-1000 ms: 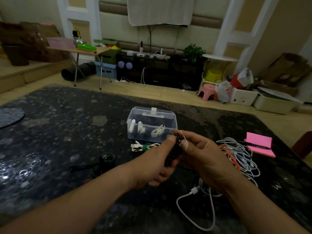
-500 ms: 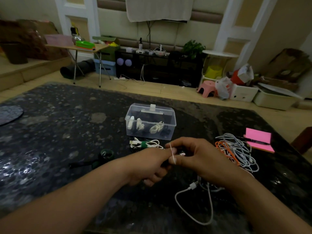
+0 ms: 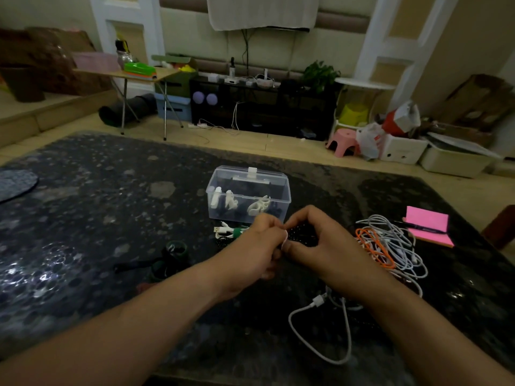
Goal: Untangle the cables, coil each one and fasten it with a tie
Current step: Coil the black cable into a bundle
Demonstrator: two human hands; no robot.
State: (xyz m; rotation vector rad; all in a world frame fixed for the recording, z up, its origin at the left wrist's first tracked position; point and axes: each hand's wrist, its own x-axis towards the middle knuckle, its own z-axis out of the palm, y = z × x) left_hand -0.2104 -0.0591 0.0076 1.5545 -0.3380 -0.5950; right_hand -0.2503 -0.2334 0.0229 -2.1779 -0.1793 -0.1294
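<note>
Left hand (image 3: 257, 246) and right hand (image 3: 323, 250) pinch a black cable coil (image 3: 303, 234) and white tie (image 3: 284, 241)
Clear box (image 3: 248, 190) just behind, tangled cables (image 3: 390, 243) to the right; pen (image 3: 420, 227) lettering unreadable

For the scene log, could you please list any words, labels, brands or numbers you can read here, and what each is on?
No text can be read.
On the pen lying on the pink notepad: any print is too small.
On the white plastic bag by the far wall: a red mark, blurred.

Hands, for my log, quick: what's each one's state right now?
Left hand: closed, pinching the white tie.
Right hand: closed, holding the black cable.
</note>
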